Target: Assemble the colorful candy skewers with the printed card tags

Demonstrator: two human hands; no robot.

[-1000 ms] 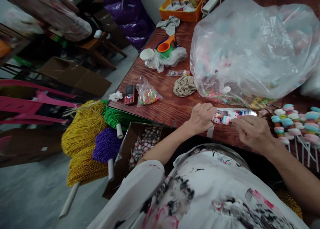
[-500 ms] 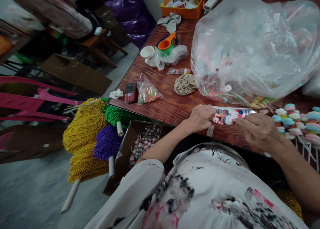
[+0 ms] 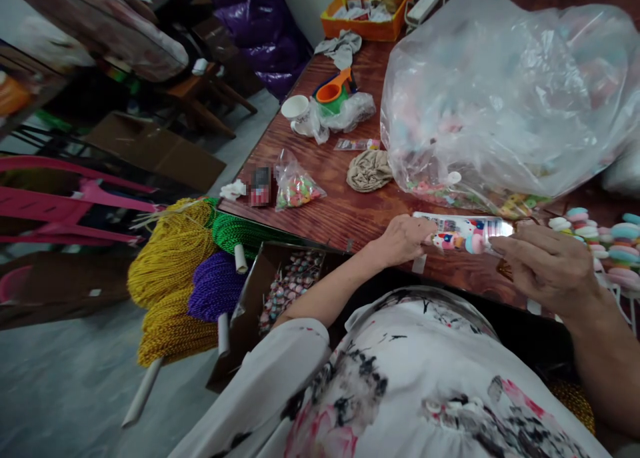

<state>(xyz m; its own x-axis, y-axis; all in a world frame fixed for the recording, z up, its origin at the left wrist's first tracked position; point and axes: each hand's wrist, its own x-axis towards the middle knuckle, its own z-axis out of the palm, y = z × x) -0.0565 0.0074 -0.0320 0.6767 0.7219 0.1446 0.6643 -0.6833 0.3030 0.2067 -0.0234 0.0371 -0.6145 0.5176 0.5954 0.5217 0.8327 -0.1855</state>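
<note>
My left hand [image 3: 406, 238] is closed at the table's front edge, its fingers pinching the left end of a small printed plastic packet [image 3: 453, 226]. A rounded pink and blue piece [image 3: 475, 245] shows against the packet's near side, between my hands. My right hand [image 3: 553, 261] has its fingers curled and pressed together at the packet's shiny right end. They hide exactly what they grip there. Just right of this hand are stacks of pastel pieces on white sticks [image 3: 625, 245], partly covered by it.
A large clear bag [image 3: 500, 98] fills the back right of the table. A small bag of coloured pieces [image 3: 299, 190], a crumpled cloth [image 3: 369, 170], a cup [image 3: 295, 108] and an orange bin [image 3: 333, 26] stand leftward. Below are cord bundles [image 3: 170, 251] and a box [image 3: 245, 305].
My right hand has moved a little to the right. The pink and blue piece has shifted right too and more of the packet shows. My left hand has hardly moved.
</note>
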